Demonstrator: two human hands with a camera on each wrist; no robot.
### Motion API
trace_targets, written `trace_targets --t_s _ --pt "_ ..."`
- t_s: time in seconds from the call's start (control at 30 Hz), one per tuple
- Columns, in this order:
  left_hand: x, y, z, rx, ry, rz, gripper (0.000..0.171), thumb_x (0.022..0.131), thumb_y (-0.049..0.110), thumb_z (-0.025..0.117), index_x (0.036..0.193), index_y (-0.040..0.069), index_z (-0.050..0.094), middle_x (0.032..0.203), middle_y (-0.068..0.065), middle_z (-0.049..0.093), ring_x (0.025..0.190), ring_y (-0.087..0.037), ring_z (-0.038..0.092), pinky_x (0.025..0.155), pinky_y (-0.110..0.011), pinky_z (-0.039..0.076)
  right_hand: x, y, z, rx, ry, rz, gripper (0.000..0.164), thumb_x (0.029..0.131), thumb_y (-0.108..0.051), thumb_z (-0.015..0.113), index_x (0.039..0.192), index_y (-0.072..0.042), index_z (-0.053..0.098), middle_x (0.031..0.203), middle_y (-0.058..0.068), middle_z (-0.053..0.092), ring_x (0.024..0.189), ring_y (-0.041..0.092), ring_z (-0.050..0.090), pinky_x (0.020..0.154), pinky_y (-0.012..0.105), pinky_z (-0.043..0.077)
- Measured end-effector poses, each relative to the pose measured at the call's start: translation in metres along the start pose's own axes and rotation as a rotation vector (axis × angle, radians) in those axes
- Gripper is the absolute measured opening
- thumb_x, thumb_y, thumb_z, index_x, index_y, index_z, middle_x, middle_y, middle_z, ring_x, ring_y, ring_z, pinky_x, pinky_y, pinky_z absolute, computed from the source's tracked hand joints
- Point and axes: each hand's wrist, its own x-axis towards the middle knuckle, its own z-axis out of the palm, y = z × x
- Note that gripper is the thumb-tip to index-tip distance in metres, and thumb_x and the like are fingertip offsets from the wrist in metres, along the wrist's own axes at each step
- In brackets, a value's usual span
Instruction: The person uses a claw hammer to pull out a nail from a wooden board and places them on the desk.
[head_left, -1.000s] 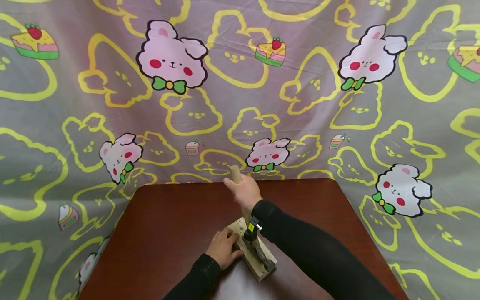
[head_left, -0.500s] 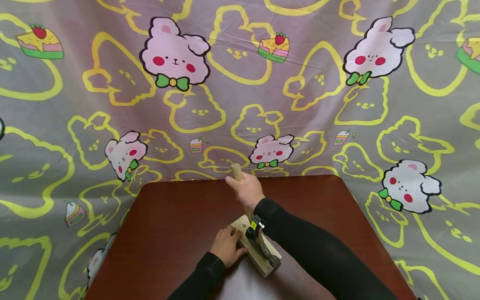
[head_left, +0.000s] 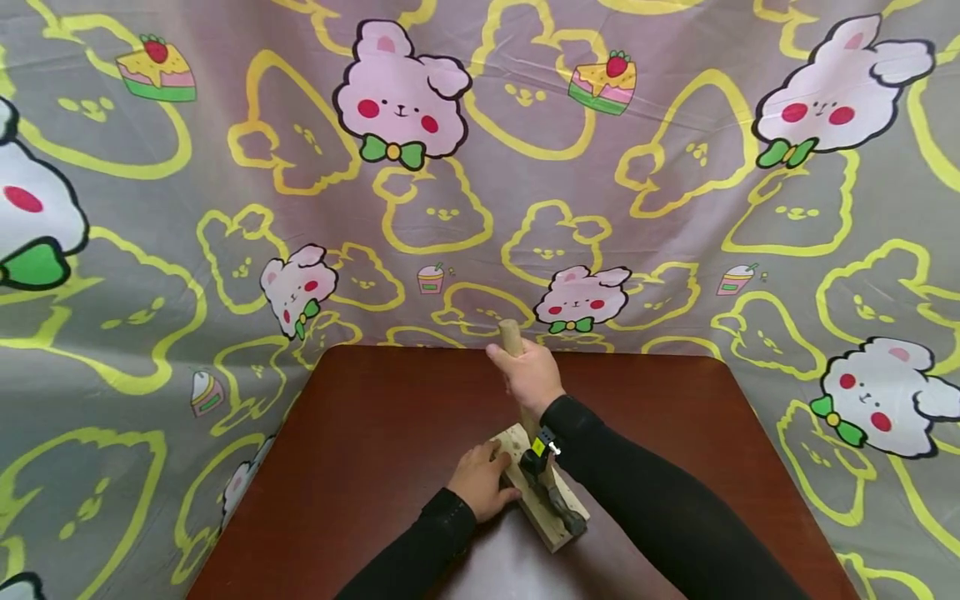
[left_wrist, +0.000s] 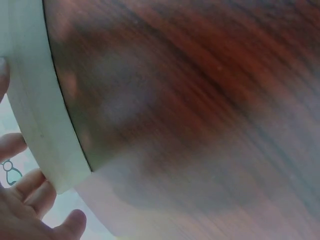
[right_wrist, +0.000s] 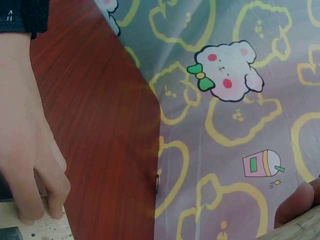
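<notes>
Wooden block: pale, oblong, dark-specked; flat on the table, long axis from 11 to 5 o'clock in the head view; left hand touches its 9 o'clock long side.
Hammer: dark metal over the block's top, rounded end at 5 o'clock.
Handle: pale wood, end towards 11 o'clock, gripped by the right hand.

Both sleeves are long, black and close-fitting. The left cuff bears a tiny white marking; at the right cuff sits a small black device with a yellow patch and pale knob.
</notes>
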Motion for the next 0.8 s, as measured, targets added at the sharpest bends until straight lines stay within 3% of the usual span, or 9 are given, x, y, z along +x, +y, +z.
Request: trace_targets --t_s 0.23,0.8 --pt "0.0036 0.0056 0.0010 0.014 -0.007 -0.022 0.054 0.081 0.056 0.071 0.120 0.020 0.065 0.137 -0.011 0.051 0.116 -0.027 0.051 0.100 -0.048 0.039 0.0001 0.0028 -0.0075 -0.010 -0.046 0.012 0.047 0.087 -0.053 0.067 0.080 -0.007 0.057 0.060 0.006 0.048 0.054 0.022 0.051 0.049 0.033 0.042" --pt "0.0071 0.0080 -0.0036 -0.037 -0.073 -0.056 0.053 0.082 0.056 0.070 0.121 0.021 0.065 0.141 -0.011 0.048 0.122 -0.028 0.049 0.106 -0.051 0.033 -0.0015 0.0029 -0.0085 0.065 -0.040 0.000 0.046 0.086 -0.049 0.070 0.074 -0.008 0.054 0.057 0.004 0.045 0.051 0.021 0.048 0.046 0.032 0.040"
